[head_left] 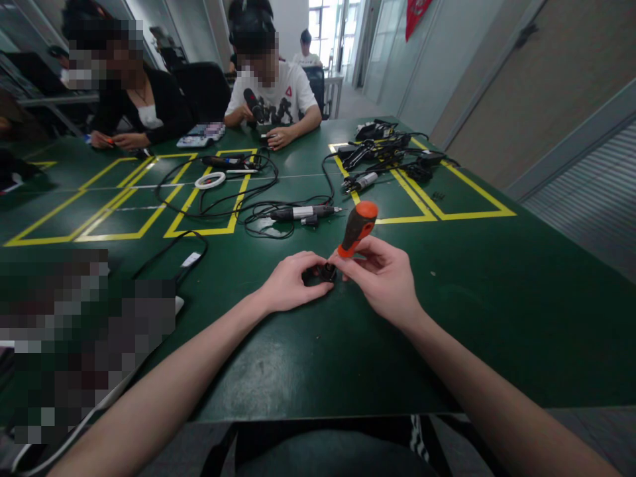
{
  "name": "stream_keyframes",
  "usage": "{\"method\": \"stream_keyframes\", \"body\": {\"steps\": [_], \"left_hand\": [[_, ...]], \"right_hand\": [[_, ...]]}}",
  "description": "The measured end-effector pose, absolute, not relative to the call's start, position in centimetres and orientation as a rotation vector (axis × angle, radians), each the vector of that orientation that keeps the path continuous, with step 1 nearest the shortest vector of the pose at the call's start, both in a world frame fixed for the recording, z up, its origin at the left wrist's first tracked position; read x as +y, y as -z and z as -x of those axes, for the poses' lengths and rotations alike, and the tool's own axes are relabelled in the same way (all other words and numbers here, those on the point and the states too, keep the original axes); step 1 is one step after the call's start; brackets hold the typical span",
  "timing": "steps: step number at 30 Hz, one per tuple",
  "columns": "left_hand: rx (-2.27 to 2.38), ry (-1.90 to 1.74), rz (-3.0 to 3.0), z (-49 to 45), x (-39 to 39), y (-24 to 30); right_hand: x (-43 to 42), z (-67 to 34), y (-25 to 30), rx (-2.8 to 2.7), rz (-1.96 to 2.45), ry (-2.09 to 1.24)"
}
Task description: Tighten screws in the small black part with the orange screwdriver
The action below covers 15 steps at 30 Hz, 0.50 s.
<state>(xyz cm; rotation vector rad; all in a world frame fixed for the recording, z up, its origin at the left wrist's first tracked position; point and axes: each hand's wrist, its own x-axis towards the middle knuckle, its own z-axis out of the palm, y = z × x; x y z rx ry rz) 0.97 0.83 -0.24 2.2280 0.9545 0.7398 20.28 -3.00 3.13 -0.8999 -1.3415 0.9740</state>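
Note:
My right hand point(385, 275) is closed on a screwdriver point(358, 228) with an orange and black handle. The handle leans up and to the right, and its lower end points toward a small black part point(326, 271) on the green table. Around that part my left hand point(295, 281) is closed, thumb on the near side and fingers on the far side. The exact kind of the black part cannot be made out. The screwdriver's tip is hidden by my right fingers and the part, so I cannot tell if they touch.
Beyond my hands lies a pen-shaped electric tool point(305, 212) with a looped black cable. A white ring point(209, 180) sits farther left. Cables and black devices point(377, 149) pile up at the back right. Two people sit across the table point(497, 298), which has yellow tape point(477, 216) outlines.

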Motion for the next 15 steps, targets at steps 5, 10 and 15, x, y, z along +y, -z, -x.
{"method": "stream_keyframes", "body": {"steps": [5, 10, 15], "left_hand": [[0.957, -0.735, -2.214, -1.02, 0.78, 0.14], [0.950, -0.729, -2.230, -0.93, 0.78, 0.11], [0.960, -0.725, -2.256, -0.94, 0.75, 0.21]], "right_hand": [[-2.95, -20.23, -3.26, -1.363, 0.844, -0.922], [-3.01, -20.31, -3.38, -1.350, 0.894, -0.984], [-3.03, -20.36, -3.33, -1.289, 0.915, -1.065]]}}
